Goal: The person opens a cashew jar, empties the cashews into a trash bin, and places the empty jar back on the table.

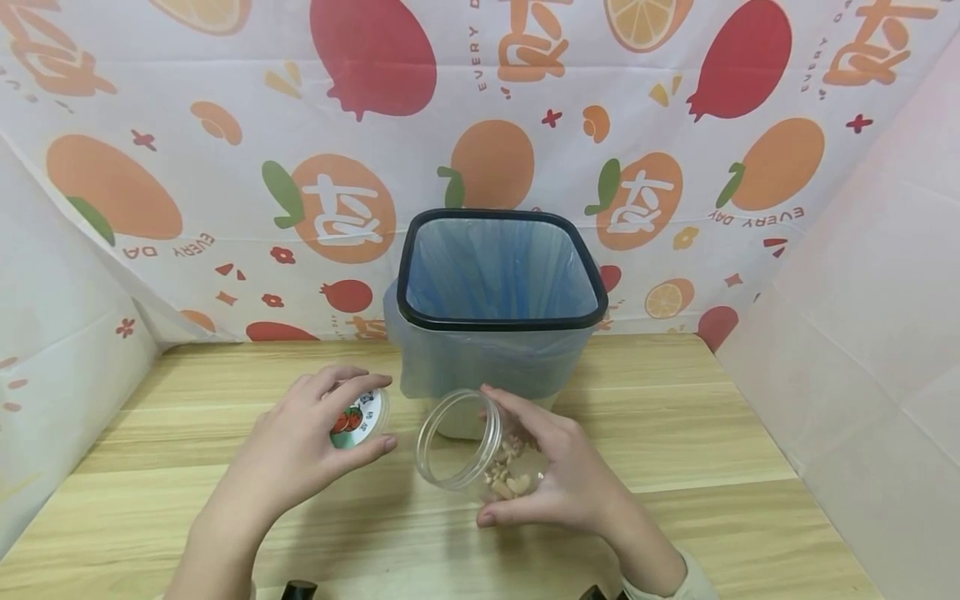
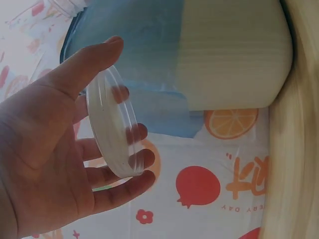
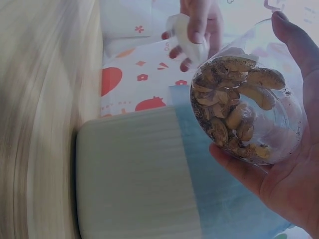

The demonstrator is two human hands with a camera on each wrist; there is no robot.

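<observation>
A white cloth (image 1: 420, 125) printed with fruit fills the upper head frame, above a pale, wood-grained worktop (image 1: 697, 433). At the centre stands a tapered bin (image 1: 502, 326) with a rounded-square black rim, lined by a thin, creased, translucent blue bag (image 1: 487, 358) that folds down outside; the bin's floor is out of sight.

In front of it, just below centre, is a clear, round jar (image 1: 480, 454), tilted with its uncovered mouth to the left of the frame, partly hiding the bin's lower wall. The right hand (image 1: 562, 462) has its grip spread round the jar's body. At centre left, the left hand (image 1: 311, 437) has its grip on the edge of a round lid (image 1: 363, 421), clear-rimmed, its top bearing a red and green picture, apart from the jar.

Inside the jar lie tan, nut-like pieces (image 3: 256, 94), smooth and oblong, among crinkled flakes (image 3: 214, 102) and dark specks
</observation>
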